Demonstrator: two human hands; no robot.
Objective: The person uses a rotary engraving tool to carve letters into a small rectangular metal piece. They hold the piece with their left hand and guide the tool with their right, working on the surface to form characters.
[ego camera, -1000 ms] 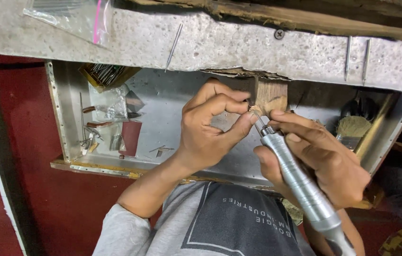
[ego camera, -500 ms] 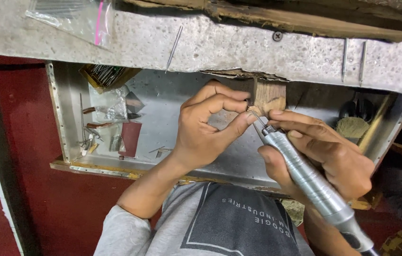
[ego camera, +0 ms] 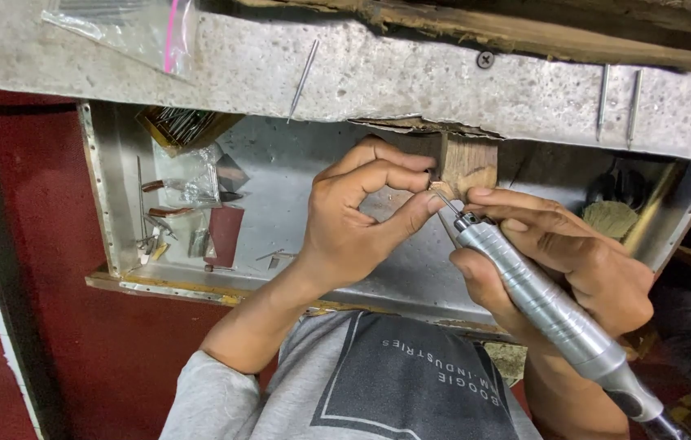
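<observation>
Fingers point(ego camera: 398, 175) of the left hand point(ego camera: 353, 224) curl in narrowly, thumb and forefinger pinched on something very small against the wooden bench peg point(ego camera: 467, 163); what they pinch is too small to tell. The right hand point(ego camera: 573, 261) is wrapped around a silver rotary handpiece point(ego camera: 541, 301), thumb beneath and fingers along the top, with its thin bit point(ego camera: 443, 202) angled up to the pinch point at the foot of the peg. The handpiece slants down to the lower right, where its dark cable end leaves the view.

The peg juts from the underside of a worn grey workbench edge point(ego camera: 410, 73), on which several loose burs point(ego camera: 304, 77) and a clear plastic bag point(ego camera: 129, 24) lie. Below the hands sits a metal catch tray point(ego camera: 280, 171) holding small tools point(ego camera: 154, 236), a crumpled plastic wrapper point(ego camera: 190, 175) and a dark red card point(ego camera: 223, 232). A round brush point(ego camera: 610, 218) rests at the tray's right side. The person wears a grey printed shirt point(ego camera: 378, 383)
</observation>
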